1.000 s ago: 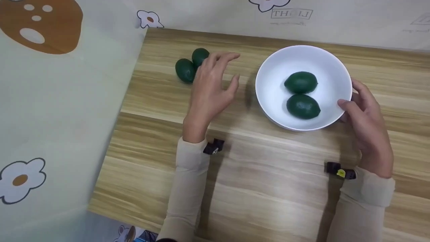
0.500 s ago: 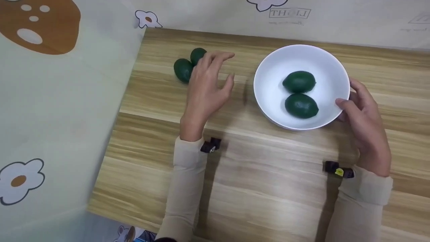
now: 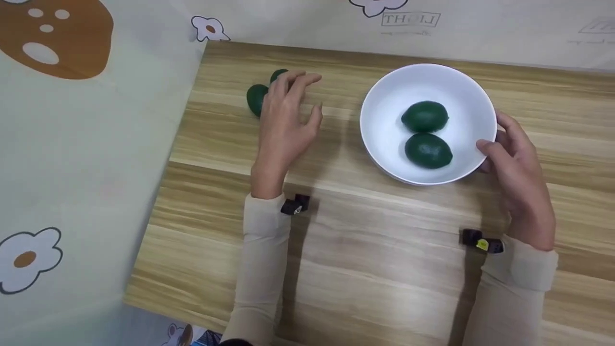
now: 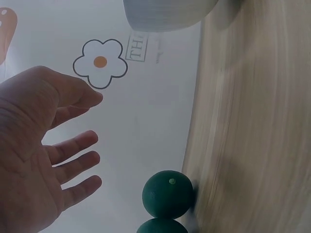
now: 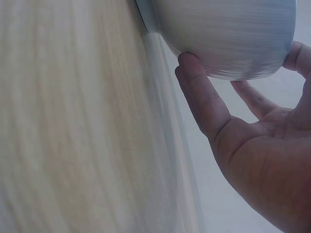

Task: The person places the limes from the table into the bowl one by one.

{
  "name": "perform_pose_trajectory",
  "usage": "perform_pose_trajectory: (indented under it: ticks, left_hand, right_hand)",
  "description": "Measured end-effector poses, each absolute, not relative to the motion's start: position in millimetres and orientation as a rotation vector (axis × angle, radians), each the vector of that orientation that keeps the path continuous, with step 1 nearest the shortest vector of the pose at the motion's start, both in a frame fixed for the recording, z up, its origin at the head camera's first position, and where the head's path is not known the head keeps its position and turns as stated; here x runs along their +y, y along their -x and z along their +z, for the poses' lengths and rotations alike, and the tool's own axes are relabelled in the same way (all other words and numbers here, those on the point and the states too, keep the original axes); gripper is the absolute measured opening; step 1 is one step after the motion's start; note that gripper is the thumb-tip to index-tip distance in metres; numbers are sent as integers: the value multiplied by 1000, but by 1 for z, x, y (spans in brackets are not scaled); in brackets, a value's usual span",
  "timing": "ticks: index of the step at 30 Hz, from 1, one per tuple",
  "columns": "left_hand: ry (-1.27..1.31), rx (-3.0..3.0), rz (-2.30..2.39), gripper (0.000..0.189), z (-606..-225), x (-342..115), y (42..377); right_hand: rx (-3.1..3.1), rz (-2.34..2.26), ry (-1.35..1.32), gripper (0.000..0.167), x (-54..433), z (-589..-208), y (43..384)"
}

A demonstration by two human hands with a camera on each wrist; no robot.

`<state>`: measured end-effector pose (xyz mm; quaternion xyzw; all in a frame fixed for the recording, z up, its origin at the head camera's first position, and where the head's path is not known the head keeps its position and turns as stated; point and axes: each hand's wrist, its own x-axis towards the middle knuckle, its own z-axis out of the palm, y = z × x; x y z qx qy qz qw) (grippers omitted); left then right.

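Observation:
My right hand (image 3: 521, 178) grips the side of a white bowl (image 3: 473, 108), thumb over the rim and fingers against the outer wall. Two dark green limes lie together in it, an upper lime (image 3: 425, 117) and a lower lime (image 3: 428, 151). Over at the left, my left hand (image 3: 287, 115) hovers with spread, slightly bent fingers and nothing between them. It partly covers two more limes on the table, a nearer lime (image 3: 257, 98) and a farther lime (image 3: 277, 75). The left wrist view shows a lime (image 4: 167, 194) apart from the fingers (image 4: 77, 162).
A wood-grain table (image 3: 375, 250) carries everything, its left edge sloping down to the lower left. Behind it hangs a pale sheet (image 3: 298, 21) printed with flowers, which also spreads along the left side.
My left hand has drifted left, covering more of the two limes on the table. The right hand keeps its hold on the bowl, and the whole head view has shifted slightly.

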<state>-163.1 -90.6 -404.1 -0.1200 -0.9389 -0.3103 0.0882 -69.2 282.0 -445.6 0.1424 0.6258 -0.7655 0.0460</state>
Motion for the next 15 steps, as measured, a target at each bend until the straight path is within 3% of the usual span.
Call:
perform_pose_trajectory:
  ticks: [15]
  left_hand:
    - [218,-2824,-931,43,-412,-99,172]
  right_hand:
    - [1920,-2343,-418,52,287,-445,70]
